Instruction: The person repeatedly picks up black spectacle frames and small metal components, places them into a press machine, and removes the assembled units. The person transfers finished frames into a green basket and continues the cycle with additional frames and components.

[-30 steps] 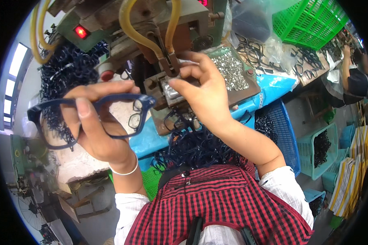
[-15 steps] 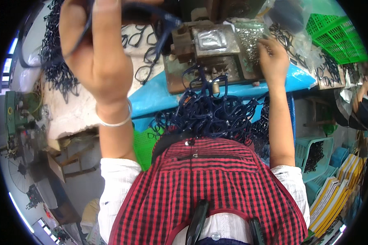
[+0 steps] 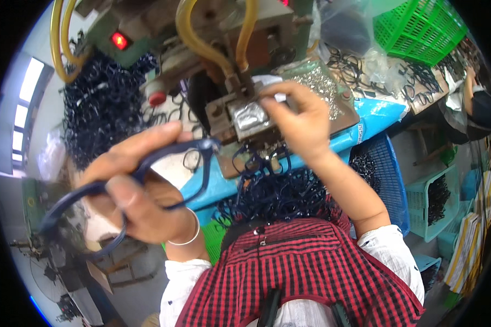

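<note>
My left hand (image 3: 142,204) is raised at the left, its thumb and fingers closed on a dark blue eyeglass frame (image 3: 206,169) that has no lenses I can make out. At the small press machine (image 3: 163,60), my right hand (image 3: 303,120) reaches in with thumb and forefinger pinched beside a shiny metal block (image 3: 249,116). Whatever sits between those fingertips is too small to name. Beside the block lies a tray with many tiny silvery parts (image 3: 316,82). Below, a heap of dark blue eyeglass frames (image 3: 281,191) rests against my checked apron (image 3: 278,250).
Yellow hoses (image 3: 193,35) and a red button (image 3: 157,98) are on the machine. A big pile of frames (image 3: 101,103) stands left. Blue plastic sheeting (image 3: 373,117) covers the bench's front edge. Green basket (image 3: 414,32), blue basket (image 3: 387,180) and another person (image 3: 480,109) are right.
My left hand has come down with the eyeglass frame. The right hand has moved left from the tiny parts to the metal block. The view has tilted up, showing more machine.
</note>
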Demonstrator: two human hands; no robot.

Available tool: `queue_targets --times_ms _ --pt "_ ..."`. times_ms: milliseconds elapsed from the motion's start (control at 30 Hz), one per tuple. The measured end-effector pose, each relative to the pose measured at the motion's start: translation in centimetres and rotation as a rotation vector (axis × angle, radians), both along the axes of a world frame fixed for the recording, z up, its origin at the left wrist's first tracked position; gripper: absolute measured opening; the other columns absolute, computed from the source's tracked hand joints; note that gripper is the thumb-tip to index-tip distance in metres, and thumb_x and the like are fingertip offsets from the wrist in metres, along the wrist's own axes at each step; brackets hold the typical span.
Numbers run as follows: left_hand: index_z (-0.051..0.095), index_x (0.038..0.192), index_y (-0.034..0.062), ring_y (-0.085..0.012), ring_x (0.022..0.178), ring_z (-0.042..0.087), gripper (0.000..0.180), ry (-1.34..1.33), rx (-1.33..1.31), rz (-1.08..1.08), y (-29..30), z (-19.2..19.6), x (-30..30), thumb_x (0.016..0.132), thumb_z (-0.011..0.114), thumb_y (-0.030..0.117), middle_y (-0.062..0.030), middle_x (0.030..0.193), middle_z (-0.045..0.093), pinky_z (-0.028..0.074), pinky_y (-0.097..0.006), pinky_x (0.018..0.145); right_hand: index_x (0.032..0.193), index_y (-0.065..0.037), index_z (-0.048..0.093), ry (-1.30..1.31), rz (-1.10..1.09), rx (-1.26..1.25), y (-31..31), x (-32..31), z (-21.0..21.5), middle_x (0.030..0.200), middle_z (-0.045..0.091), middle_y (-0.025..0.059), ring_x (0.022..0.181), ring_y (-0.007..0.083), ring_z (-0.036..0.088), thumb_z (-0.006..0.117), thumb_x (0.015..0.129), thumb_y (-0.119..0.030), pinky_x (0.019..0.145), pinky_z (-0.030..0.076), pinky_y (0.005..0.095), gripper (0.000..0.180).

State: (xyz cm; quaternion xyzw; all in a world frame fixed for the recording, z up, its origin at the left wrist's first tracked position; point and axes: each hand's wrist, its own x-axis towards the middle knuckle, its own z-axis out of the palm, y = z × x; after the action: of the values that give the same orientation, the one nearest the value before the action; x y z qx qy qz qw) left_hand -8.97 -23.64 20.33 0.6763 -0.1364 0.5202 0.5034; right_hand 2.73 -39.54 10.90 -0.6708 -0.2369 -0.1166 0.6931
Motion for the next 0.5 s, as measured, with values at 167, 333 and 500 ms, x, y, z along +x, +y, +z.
queue_targets --times_ms 167,333,500 --pt "0.042 0.103 -0.0008 -0.0273 0.078 0.070 0.023 0.144 0.036 0.250 0.6 -0.4 2.4 0.110 0.038 0.021 -0.0269 0.093 0.071 0.055 -0.040 0.087 0.134 0.004 0.050 0.208 0.168 0.219 1.2 -1.3 0.5 0.106 0.070 0.0093 0.098 0.0112 0.065 0.074 0.083 0.005 0.092 0.051 0.0261 0.056" --pt "0.041 0.104 -0.0026 -0.0242 0.073 0.070 0.021 0.123 -0.015 0.208 1.0 0.1 3.9 0.109 0.041 0.018 -0.0261 0.092 0.069 0.061 -0.029 0.058 0.134 0.005 0.050 0.318 0.197 0.306 1.1 -1.5 1.5 0.103 0.070 0.0103 0.094 0.0111 0.066 0.075 0.083 0.006 0.089 0.052 0.0263 0.057" --pt "0.041 0.106 -0.0031 -0.0251 0.074 0.071 0.020 0.115 -0.044 0.183 1.1 0.0 3.9 0.109 0.042 0.017 -0.0257 0.092 0.068 0.063 -0.031 0.060 0.136 0.006 0.051 0.488 0.221 0.329 1.2 -1.7 2.7 0.095 0.070 0.0070 0.093 0.0106 0.066 0.074 0.082 0.008 0.087 0.052 0.0254 0.058"
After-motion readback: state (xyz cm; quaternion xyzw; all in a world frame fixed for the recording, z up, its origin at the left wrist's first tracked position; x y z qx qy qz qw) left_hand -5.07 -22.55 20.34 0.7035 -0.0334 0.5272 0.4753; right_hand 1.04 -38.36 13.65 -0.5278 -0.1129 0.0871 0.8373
